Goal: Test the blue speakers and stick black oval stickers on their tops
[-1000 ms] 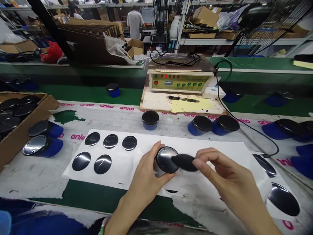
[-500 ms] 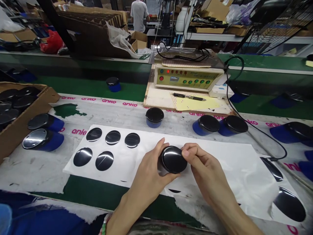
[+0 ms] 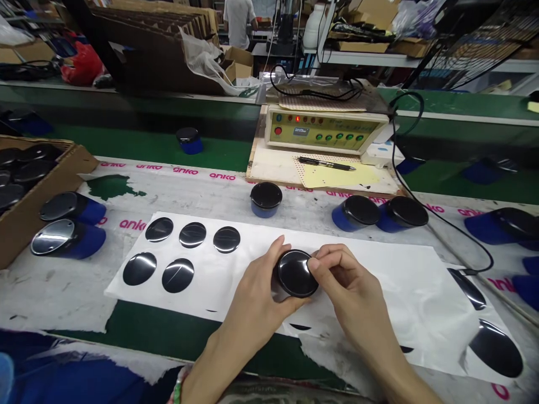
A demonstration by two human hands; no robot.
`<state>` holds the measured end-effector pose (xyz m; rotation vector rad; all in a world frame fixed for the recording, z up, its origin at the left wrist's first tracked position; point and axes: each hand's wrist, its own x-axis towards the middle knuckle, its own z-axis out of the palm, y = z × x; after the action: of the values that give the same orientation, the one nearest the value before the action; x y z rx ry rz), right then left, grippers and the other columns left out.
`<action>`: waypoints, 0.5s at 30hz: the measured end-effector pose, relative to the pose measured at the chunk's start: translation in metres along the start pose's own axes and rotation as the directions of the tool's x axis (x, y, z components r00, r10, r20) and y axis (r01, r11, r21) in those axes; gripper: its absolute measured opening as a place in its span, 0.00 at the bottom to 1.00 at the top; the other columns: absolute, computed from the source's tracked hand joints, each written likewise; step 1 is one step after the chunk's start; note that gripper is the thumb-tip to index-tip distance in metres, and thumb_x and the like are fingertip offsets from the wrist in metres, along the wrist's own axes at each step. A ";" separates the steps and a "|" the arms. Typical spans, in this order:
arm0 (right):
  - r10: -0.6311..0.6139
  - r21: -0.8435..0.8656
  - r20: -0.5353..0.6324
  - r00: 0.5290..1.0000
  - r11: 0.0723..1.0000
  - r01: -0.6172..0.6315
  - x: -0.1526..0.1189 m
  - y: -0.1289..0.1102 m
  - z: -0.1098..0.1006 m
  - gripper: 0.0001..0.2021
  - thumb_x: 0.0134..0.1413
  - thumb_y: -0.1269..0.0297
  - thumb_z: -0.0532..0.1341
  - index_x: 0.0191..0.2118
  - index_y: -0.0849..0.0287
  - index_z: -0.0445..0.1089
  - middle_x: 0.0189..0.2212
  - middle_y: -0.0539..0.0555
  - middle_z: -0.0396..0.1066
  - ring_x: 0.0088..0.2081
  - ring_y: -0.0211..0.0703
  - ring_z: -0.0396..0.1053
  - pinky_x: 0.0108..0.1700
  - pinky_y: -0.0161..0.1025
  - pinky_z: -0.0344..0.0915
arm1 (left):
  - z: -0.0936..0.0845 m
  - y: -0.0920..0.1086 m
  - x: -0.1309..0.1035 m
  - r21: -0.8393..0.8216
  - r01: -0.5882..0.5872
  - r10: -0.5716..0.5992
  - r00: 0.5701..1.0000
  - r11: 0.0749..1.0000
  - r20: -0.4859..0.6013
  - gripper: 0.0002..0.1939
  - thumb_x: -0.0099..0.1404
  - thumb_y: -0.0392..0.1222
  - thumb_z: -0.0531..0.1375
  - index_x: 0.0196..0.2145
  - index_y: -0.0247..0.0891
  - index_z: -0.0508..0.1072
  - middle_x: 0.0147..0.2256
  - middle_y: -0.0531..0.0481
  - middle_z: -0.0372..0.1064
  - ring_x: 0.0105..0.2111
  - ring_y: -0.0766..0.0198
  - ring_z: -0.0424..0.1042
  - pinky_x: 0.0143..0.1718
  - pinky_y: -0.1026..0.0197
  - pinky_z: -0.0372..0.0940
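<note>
My left hand (image 3: 261, 297) is wrapped round a round piece with a glossy black top (image 3: 297, 273), held over the white sheet (image 3: 404, 275). The thumb and fingers of my right hand (image 3: 349, 286) are pinched together at the top's right edge; whether they grip a film or the rim is too small to tell. Left of my hands, several black discs (image 3: 177, 275) lie on the sheet. A blue cup with a black top (image 3: 266, 199) stands just beyond it.
An open carton (image 3: 50, 185) of black-topped pieces is at the left, with two blue cups (image 3: 90, 241) beside it. More blue cups (image 3: 357, 213) stand right. Behind are a control box (image 3: 328, 132), a pen (image 3: 326, 163) and a cable. A person stands far back.
My right thumb and fingers have shifted slightly left over the black top. My left hand keeps its hold. The view has shifted a little.
</note>
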<state>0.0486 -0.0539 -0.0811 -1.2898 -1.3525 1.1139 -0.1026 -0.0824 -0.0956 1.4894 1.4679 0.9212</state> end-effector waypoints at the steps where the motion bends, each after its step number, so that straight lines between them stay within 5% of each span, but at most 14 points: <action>1: -0.021 -0.020 -0.011 1.000 1.000 0.021 -0.001 0.000 0.001 0.09 0.55 0.61 0.63 0.26 0.56 0.66 0.32 0.50 0.63 0.35 0.39 0.64 0.37 0.36 0.62 | 0.000 0.000 0.000 0.000 -0.003 0.003 1.000 1.000 -0.001 0.44 0.56 0.43 0.68 0.61 0.61 0.47 0.58 0.59 0.62 0.58 0.60 0.61 0.58 0.54 0.59; 15: -0.179 -0.210 -0.039 0.983 0.963 0.167 -0.005 0.007 0.004 0.07 0.59 0.64 0.59 0.29 0.55 0.63 0.35 0.50 0.62 0.39 0.42 0.65 0.40 0.40 0.63 | -0.002 0.006 -0.003 0.088 0.009 -0.008 1.000 0.996 -0.006 0.45 0.58 0.44 0.66 0.63 0.60 0.42 0.57 0.56 0.64 0.55 0.60 0.66 0.53 0.57 0.65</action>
<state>0.0456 -0.0589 -0.0884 -1.3115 -1.5365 0.8274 -0.1024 -0.0848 -0.0895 1.5444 1.5352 0.8659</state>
